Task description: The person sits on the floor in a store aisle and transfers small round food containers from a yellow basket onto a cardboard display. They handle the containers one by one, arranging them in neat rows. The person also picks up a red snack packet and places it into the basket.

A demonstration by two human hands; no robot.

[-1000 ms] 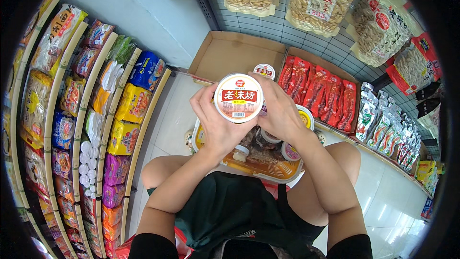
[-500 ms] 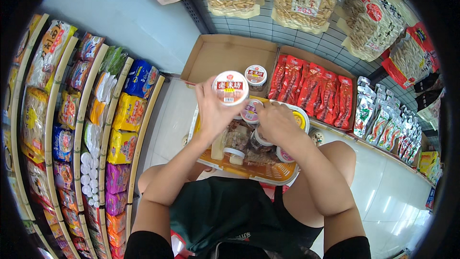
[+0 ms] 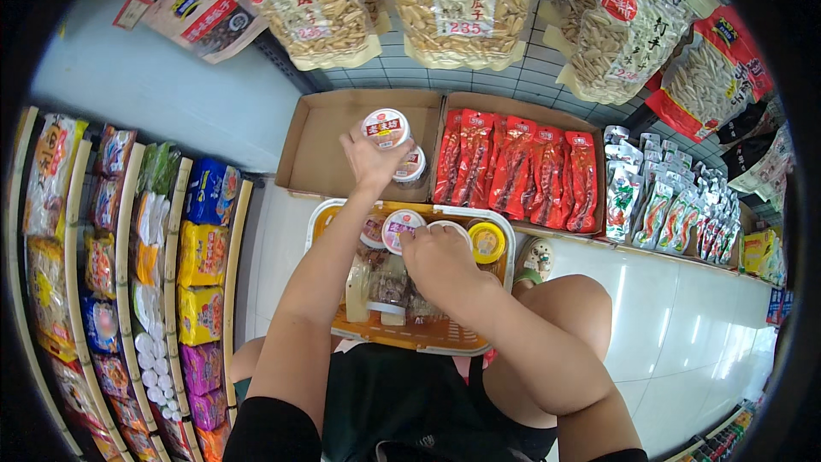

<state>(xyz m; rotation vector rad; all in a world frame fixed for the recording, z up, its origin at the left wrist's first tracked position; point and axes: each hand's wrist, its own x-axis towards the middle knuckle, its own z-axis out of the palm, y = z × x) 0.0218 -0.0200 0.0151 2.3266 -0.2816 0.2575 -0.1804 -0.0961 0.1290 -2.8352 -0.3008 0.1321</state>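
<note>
My left hand (image 3: 369,156) grips a round tub with a white and red lid (image 3: 385,127) over the open cardboard box (image 3: 316,133). A similar tub (image 3: 410,168) stands partly behind it in the box. My right hand (image 3: 440,261) is closed, fingers on a pink-labelled tub (image 3: 402,226) in the orange basket (image 3: 325,228) between my legs. The basket also holds a yellow-lidded tub (image 3: 487,242) and several clear containers (image 3: 386,282).
Boxes of red sausage packets (image 3: 518,171) and small silver pouches (image 3: 658,197) run to the right. Large snack bags (image 3: 462,8) hang above on wire mesh. A rack of noodle packs (image 3: 201,261) stands at the left, beside the tiled floor (image 3: 667,325).
My left hand has carried the tub forward from the basket to the cardboard box. My right hand has let go of that tub and moved down into the basket. The view has shifted.
</note>
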